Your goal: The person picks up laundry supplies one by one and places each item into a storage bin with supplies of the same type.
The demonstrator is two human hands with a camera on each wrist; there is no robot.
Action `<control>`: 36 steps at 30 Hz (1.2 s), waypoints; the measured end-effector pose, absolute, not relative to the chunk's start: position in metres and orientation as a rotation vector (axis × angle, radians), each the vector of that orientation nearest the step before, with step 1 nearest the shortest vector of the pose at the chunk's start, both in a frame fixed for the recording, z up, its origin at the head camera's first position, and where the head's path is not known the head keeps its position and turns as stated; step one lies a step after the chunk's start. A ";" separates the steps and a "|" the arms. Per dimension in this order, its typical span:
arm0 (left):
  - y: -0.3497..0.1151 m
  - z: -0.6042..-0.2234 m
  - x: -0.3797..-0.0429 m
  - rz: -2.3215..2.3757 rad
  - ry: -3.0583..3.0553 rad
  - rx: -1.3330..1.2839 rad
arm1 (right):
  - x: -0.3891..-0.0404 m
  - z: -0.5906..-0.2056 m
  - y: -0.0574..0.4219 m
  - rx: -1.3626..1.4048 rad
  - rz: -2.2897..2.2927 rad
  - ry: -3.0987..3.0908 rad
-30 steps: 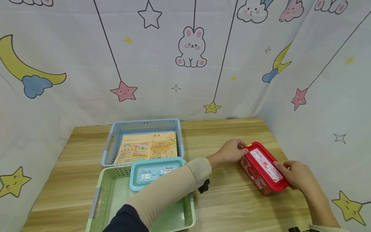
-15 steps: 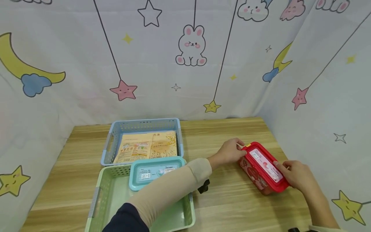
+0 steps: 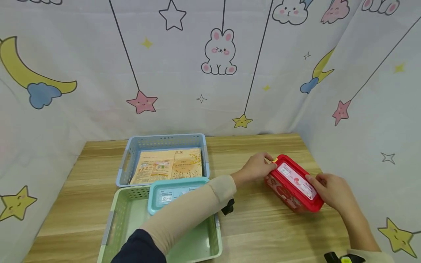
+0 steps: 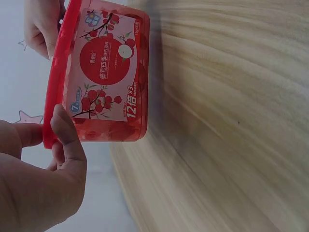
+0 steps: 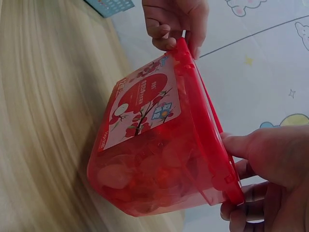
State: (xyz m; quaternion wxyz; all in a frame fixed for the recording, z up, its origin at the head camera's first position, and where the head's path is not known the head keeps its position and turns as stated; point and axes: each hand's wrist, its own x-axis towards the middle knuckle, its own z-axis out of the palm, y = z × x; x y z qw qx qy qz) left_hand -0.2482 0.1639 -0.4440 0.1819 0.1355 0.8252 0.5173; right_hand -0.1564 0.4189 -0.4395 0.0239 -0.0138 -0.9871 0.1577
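A see-through red laundry pod box (image 3: pixel 292 184) with a red lid (image 4: pixel 58 72) is at the right of the table, standing at an angle. My left hand (image 3: pixel 257 168) pinches the lid's rim at the far left end, thumb and fingers on either side of it. At the opposite end my right hand (image 3: pixel 332 191) grips the rim, thumb on top and fingers curled beneath, as the right wrist view shows. Rounded pods (image 5: pixel 140 179) show through the wall. Whether the bottom touches the table, I cannot tell.
A green basket (image 3: pixel 112 219) stands front left, with a light-blue lidded box (image 3: pixel 164 193) at its back edge, partly behind my left sleeve (image 3: pixel 194 208). Behind it a blue basket (image 3: pixel 164 138) holds tan packages (image 3: pixel 167 164). A printed cloth (image 3: pixel 184 65) hangs around the wooden table (image 3: pixel 256 233).
The laundry pod box, held at both ends, has moved a little to the left and away from me, and both hands have moved with it. The baskets stay put.
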 end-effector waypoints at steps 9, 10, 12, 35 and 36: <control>0.138 -0.434 -0.259 1.474 2.344 0.425 | -0.173 -0.425 0.396 0.052 0.505 -3.014; 0.134 -0.432 -0.260 1.469 2.349 0.434 | -0.175 -0.424 0.393 0.068 0.504 -3.005; 0.127 -0.431 -0.263 1.445 2.371 0.469 | -0.178 -0.420 0.388 0.102 0.494 -2.989; 0.069 -0.412 -0.270 1.620 2.199 0.511 | -0.199 -0.400 0.346 0.341 0.487 -2.763; 0.066 -0.409 -0.269 1.608 2.217 0.519 | -0.199 -0.399 0.345 0.351 0.491 -2.754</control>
